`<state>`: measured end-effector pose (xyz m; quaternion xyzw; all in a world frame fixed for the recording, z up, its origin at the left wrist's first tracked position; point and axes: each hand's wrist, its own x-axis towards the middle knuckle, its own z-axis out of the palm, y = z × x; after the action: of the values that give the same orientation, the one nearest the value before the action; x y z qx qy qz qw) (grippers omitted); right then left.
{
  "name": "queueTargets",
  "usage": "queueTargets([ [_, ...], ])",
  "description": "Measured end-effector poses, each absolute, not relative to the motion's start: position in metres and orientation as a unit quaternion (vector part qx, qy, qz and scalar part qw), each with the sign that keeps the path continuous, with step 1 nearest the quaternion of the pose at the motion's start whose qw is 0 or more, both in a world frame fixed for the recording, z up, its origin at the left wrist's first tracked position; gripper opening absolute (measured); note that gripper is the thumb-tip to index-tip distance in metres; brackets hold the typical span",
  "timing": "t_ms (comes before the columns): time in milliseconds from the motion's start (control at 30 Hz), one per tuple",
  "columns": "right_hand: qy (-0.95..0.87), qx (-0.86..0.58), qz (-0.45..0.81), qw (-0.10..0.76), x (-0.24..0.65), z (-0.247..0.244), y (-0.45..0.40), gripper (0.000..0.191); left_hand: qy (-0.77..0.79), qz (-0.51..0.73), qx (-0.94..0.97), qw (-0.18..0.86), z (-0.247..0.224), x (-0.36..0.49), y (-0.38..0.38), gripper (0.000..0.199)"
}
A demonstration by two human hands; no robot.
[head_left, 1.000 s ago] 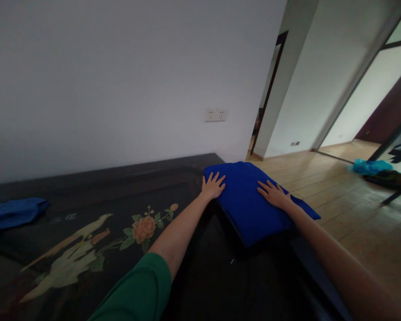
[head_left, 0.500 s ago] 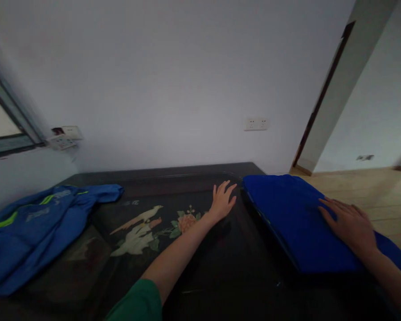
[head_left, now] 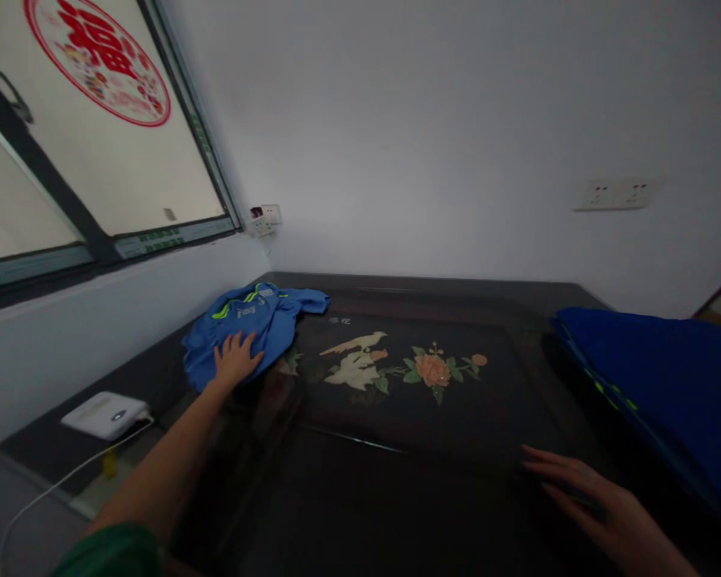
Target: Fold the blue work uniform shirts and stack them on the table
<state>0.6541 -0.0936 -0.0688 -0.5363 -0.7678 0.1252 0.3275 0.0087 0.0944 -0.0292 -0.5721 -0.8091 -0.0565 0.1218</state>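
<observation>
A crumpled blue shirt with bright yellow-green stripes lies at the left of the dark table. My left hand is on or just over its near edge, fingers spread; whether it presses the cloth I cannot tell. Low on the right, my right hand hovers over or rests on the table front, fingers stretched out and holding nothing. To the right of it lies a flat, folded dark blue garment, with small yellow-green marks along its side edge.
A white box-shaped device with a white cable sits at the left table corner. Beside it runs a window bearing a red round sticker. Wall sockets are on the back wall. Inlaid birds and flowers decorate the tabletop.
The view has turned left. My left hand has moved from the table's middle to the blue shirt. My right hand has come off the folded garment and moved left.
</observation>
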Motion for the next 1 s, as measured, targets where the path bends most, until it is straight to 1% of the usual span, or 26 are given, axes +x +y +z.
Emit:
queueTargets([
  [67, -0.798, -0.501, 0.163, 0.294, 0.613, -0.063, -0.090, 0.028, -0.823, -0.029, -0.564, 0.051, -0.034, -0.008, 0.091, 0.061],
  [133, -0.818, -0.481, 0.169, 0.268, 0.586, -0.059, -0.086, 0.030, -0.816, -0.024, -0.577, 0.018, -0.038, -0.011, 0.090, 0.061],
  [233, -0.832, -0.471, 0.144, 0.255, 0.569, -0.057, -0.084, 0.030, -0.800, -0.033, -0.599, 0.016, -0.043, -0.001, 0.092, 0.060],
  [400, -0.835, -0.468, 0.128, 0.257, 0.566, -0.060, -0.086, 0.030, -0.774, -0.044, -0.631, 0.006, -0.048, 0.035, 0.090, 0.058],
  [533, -0.834, -0.469, 0.129, 0.262, 0.567, -0.060, -0.086, 0.029, -0.737, -0.056, -0.674, -0.001, -0.050, 0.084, 0.085, 0.056],
  [700, -0.831, -0.465, 0.142, 0.269, 0.564, -0.057, -0.085, 0.028, -0.661, -0.075, -0.747, -0.020, -0.051, 0.167, 0.075, 0.052],
  [867, -0.810, -0.478, 0.164, 0.297, 0.562, -0.051, -0.087, 0.027, -0.536, -0.112, -0.828, -0.120, -0.049, 0.251, 0.055, 0.055],
  [1000, -0.776, -0.505, 0.160, 0.342, 0.568, -0.046, -0.085, 0.026, -0.444, -0.090, -0.872, -0.186, -0.041, 0.297, 0.016, 0.056],
])
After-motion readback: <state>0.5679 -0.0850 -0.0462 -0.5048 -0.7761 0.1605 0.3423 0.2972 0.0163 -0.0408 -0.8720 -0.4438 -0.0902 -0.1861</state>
